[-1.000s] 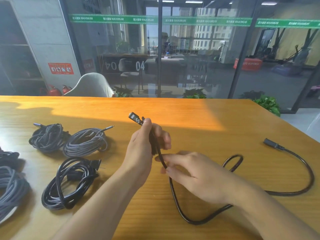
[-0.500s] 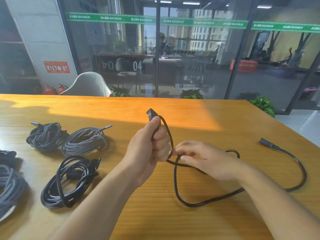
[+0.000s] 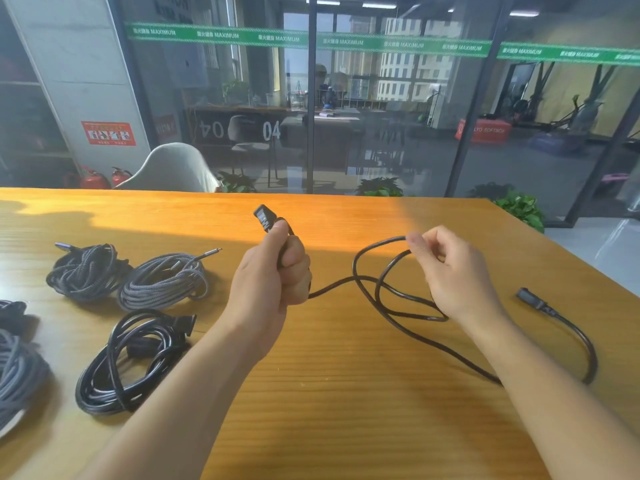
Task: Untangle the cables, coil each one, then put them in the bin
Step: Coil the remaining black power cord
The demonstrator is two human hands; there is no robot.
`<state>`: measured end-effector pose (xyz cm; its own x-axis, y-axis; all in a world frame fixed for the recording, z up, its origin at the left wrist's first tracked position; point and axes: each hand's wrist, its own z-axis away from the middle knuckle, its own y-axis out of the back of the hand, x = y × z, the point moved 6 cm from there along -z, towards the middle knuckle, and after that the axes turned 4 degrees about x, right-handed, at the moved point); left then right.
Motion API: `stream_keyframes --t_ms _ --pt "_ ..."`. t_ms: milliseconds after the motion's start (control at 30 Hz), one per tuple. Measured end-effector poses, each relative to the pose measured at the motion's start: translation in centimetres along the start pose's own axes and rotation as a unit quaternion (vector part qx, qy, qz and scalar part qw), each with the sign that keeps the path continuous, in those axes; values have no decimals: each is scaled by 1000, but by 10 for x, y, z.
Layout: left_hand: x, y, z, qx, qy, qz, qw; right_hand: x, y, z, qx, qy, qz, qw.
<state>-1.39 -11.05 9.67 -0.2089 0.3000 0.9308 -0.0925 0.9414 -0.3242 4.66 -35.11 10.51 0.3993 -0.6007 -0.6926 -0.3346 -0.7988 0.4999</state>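
Black cable (image 3: 391, 308): plug end gripped in my left hand (image 3: 268, 271) to anchor the coil, next loop pinched by my right hand (image 3: 453, 271) fingers (image 3: 415, 242) above the desk (image 3: 346, 393), remainder trailing rightward, coiled bundles (image 3: 131, 358) parked left.

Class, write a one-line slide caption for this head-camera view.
Left hand grips a black cable near its plug while the right hand pinches a loop; coiled cables lie alongside.
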Motion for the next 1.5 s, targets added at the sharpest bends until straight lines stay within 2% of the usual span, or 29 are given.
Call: stream_keyframes --t_ms 33,100,167,233,333,433,500,567,633,700,800,900,967,1033,1167,1300,1400,1500 --pt "0 2 0 5 2 0 1000 9 -7 2 -38 -80 -89 992" --pt "-1 5 -1 10 6 -3 1000 22 -20 8 -97 -211 -239 943" --pt "-3 6 -2 16 11 -1 1000 26 -25 12 -148 -247 -259 922" --pt "-4 8 -2 21 14 13 1000 24 -28 12 -195 -228 -225 927" --pt "-3 10 -3 23 12 30 999 19 -21 6 -219 -164 -170 947" --pt "-1 12 -4 26 4 29 999 7 -6 2 -240 -30 -40 970" --pt "-1 15 -5 32 1 28 999 2 4 2 -243 29 -2 970" --pt "0 18 -5 37 -3 31 999 -1 5 9 -317 23 -28 948" --pt "0 19 -5 41 -3 33 999 -7 -6 26 -439 -1 -55 897" --pt "-1 19 -5 43 -3 34 998 -12 -21 43 -527 9 -15 850" --pt "-2 19 -7 47 -1 34 998 -12 -37 59 -582 42 73 809" --pt "-2 21 -8 51 -3 26 998 -12 -34 65 -608 62 87 787" --pt "-2 23 -9 57 -6 16 998 -14 -29 66 -610 76 82 785" --pt "-1 26 -11 66 -8 9 998 -17 -27 62 -580 94 90 804" --pt "2 37 -15 95 -12 16 995 -20 -22 46 -470 70 61 878" --pt "2 42 -16 111 -7 30 993 -15 -18 25 -310 11 -3 951" --pt "0 40 -17 108 -8 26 994 7 -21 14 -238 -26 14 971" --pt "0 40 -17 103 -11 20 994 28 -27 12 -206 -57 4 977"
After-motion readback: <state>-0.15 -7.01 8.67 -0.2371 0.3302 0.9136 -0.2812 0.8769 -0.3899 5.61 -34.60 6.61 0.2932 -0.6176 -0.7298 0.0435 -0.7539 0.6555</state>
